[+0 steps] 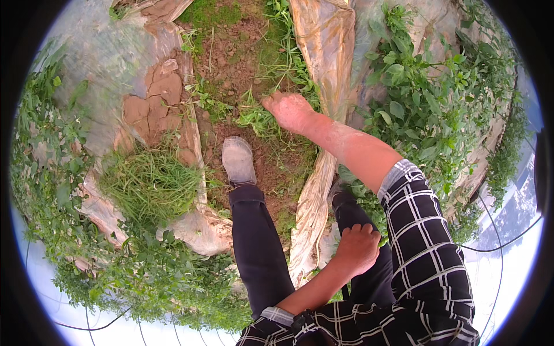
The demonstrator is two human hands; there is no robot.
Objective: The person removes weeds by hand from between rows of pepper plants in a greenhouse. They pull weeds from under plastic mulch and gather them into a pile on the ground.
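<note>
My right hand (289, 110) reaches to the soil path between two plastic-covered beds, its fingers curled at a clump of green weeds (259, 121). Whether the fingers grip a stem is hard to tell. My left hand (358, 247) is a closed fist above my right thigh, knuckles up; a bit of green shows at its edge, but what it holds is hidden. On the bed to the left lies a heap of pulled grass (151, 184).
Leafy crop plants (415, 95) grow on the right bed, with more (143, 281) at the lower left. Crumpled plastic film (318, 190) edges the path. Cracked dry mud (158, 101) lies on the left film. My shoe (239, 160) stands on the soil.
</note>
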